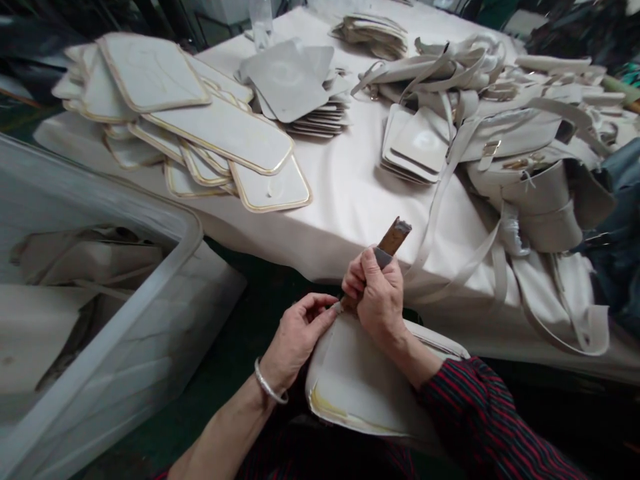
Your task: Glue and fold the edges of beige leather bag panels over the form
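A cream bag body [365, 373] with rounded corners rests on my lap, a yellowish line showing along its near edge. My left hand [297, 337], a bangle at its wrist, pinches the bag's far left corner between thumb and fingers. My right hand [377, 297] is wrapped round a flat brown tool [395, 237] with a grey band, its worn upper end sticking out above the fist. The tool's lower end meets the bag corner beside my left fingertips; the contact itself is mostly hidden by the fingers.
Ahead is a cloth-covered table [345, 193]. On it lie yellow-edged cream panels [225, 130], stacked plain panels [290, 83] and cream bags with straps [530, 173]. A large white bin [200, 267] holding cream pieces stands at left. Straps hang over the table's front.
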Tool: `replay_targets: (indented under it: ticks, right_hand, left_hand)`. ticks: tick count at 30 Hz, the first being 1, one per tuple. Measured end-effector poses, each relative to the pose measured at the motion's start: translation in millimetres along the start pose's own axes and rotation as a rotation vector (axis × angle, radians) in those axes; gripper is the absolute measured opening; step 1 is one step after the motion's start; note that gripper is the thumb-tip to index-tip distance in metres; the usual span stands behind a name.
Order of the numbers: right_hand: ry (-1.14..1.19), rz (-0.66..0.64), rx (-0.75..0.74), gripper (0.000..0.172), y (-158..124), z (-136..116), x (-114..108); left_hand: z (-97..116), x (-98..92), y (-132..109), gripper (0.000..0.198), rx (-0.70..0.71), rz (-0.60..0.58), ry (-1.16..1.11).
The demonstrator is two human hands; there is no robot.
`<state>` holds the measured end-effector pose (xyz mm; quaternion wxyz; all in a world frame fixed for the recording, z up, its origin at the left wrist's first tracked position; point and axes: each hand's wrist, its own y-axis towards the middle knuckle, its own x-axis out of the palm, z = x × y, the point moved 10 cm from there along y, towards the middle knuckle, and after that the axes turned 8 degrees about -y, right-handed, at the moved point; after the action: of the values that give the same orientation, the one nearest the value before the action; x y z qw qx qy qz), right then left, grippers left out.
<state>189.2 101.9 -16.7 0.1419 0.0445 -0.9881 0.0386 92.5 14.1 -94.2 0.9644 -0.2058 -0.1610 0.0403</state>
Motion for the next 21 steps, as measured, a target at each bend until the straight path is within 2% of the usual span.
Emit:
replay_targets:
  ticks: [3,8,13,15,17,19,21]
  right_hand:
    - [0.001,-0.047,0.006,0.032,-2.5,6.5,4.8]
    - [-0.108,-0.232,-0.050,0.024,-6.7,4.4,23.2]
    - [-0.216,-0.274,-0.105,0.021,-10.9,3.9,28.8]
    - [-0.292,-0.296,-0.113,0.020,-22.3,-6.1,21.8]
    - [-0.419,-0.297,-0.124,0.019,-44.8,-23.6,4.1]
    - [-0.619,-0.301,-0.125,0.015,-79.3,-39.8,-20.0]
    - [-0.867,-0.360,-0.133,0.011,-121.8,-46.9,-41.8]
  left_hand:
    - [0.2,0.8,0.0,0.037,0.008,-0.009,0.016]
    - [5.9,-0.3,3.4,0.033,0.056,0.023,0.067]
    - [5.1,2.1,-1.7,0.034,0.102,-0.026,0.031]
    - [1.3,-3.1,-17.3,0.042,0.112,-0.039,0.020]
    - [-1.3,-6.5,-41.7,0.061,0.157,-0.093,0.046]
    - [-6.6,-3.9,-69.5,0.087,0.208,-0.184,0.176]
    - [-12.3,-0.8,-92.0,0.101,0.275,-0.205,0.380]
